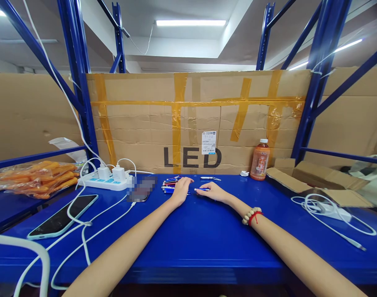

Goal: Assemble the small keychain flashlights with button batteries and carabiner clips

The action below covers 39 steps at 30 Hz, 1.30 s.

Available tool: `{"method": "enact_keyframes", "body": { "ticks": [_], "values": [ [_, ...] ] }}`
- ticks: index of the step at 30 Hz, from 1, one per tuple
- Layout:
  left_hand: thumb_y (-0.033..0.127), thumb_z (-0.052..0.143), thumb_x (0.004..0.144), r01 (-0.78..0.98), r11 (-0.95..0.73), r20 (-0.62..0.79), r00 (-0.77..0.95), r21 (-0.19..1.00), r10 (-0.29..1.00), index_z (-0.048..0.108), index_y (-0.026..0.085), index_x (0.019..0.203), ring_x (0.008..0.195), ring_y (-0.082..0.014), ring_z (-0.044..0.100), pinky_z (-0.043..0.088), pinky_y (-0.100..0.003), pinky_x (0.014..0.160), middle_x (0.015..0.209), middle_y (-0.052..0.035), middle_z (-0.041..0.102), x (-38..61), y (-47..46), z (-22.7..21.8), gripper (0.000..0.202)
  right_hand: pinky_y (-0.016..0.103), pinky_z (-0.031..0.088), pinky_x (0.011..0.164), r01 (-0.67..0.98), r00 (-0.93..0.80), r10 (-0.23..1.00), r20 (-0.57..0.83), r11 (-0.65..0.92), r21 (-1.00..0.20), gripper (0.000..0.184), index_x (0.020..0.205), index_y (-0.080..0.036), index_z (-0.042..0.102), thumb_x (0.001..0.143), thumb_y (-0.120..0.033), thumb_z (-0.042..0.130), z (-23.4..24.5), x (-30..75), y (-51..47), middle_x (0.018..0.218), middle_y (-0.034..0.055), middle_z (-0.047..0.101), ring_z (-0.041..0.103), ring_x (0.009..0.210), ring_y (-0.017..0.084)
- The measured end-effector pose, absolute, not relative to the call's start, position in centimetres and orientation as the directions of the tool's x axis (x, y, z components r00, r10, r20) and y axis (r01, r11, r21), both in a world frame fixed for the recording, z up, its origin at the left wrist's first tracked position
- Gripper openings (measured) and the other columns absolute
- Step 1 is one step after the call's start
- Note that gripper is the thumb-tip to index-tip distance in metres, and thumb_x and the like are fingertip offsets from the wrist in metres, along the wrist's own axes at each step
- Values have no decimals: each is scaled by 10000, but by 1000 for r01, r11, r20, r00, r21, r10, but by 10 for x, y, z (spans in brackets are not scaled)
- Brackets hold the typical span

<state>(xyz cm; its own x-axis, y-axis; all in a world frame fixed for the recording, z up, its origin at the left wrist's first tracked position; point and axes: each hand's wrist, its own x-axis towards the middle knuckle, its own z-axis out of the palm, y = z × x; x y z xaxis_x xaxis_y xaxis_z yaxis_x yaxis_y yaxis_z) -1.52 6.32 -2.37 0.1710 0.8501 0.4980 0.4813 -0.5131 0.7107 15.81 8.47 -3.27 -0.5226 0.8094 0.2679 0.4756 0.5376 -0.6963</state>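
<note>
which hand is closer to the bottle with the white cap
Right. The right hand, with a blue pen in its fingers, is to the left of the bottle and nearer the camera; the left hand is farther left, by the pile of pens.

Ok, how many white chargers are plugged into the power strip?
2: left charger midway along the power strip, right charger near its partly pixelated right end.

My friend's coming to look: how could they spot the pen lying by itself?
Find the cardboard panel marked LED behind the blue shelf. On the shelf below the D lies the pen. Unlike the bunched pens at the left hand and the one in the right hand, it lies alone, untouched.
</note>
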Motion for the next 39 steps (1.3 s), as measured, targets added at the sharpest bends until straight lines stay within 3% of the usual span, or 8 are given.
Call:
{"method": "enact_keyframes", "body": {
  "ticks": [10, 21, 39],
  "values": [
    [327, 468, 888, 479, -510, 497, 164, 715, 852, 602, 131, 919, 978, -183, 561, 422, -417, 891, 989, -59, 617, -15, 63, -23, 239, 251, 413, 607, 488, -506, 820, 268, 528, -695, 519, 786, -124, 719, 709, -605, 539, -33, 158, 86, 734, 46, 676, 568, 672, 160],
    [323, 468, 888, 492, -505, 497, 158, 709, 853, 592, 140, 980, 971, -183, 565, 432, -417, 885, 1028, -64, 608, -15, 65, -24, 239, 273, 427, 684, 477, -520, 803, 290, 555, -681, 537, 827, -128, 706, 719, -616, 509, -33, 158, 88, 802, 51, 683, 572, 707, 167],
    [318, 471, 888, 494, -504, 499, 155, 708, 853, 591, 140, 987, 970, -183, 566, 437, -416, 882, 1032, -65, 607, -14, 65, -25, 236, 256, 425, 646, 501, -525, 796, 300, 574, -648, 490, 830, -144, 718, 746, -581, 511, -36, 160, 92, 762, 33, 682, 577, 700, 168]
  ]
}}
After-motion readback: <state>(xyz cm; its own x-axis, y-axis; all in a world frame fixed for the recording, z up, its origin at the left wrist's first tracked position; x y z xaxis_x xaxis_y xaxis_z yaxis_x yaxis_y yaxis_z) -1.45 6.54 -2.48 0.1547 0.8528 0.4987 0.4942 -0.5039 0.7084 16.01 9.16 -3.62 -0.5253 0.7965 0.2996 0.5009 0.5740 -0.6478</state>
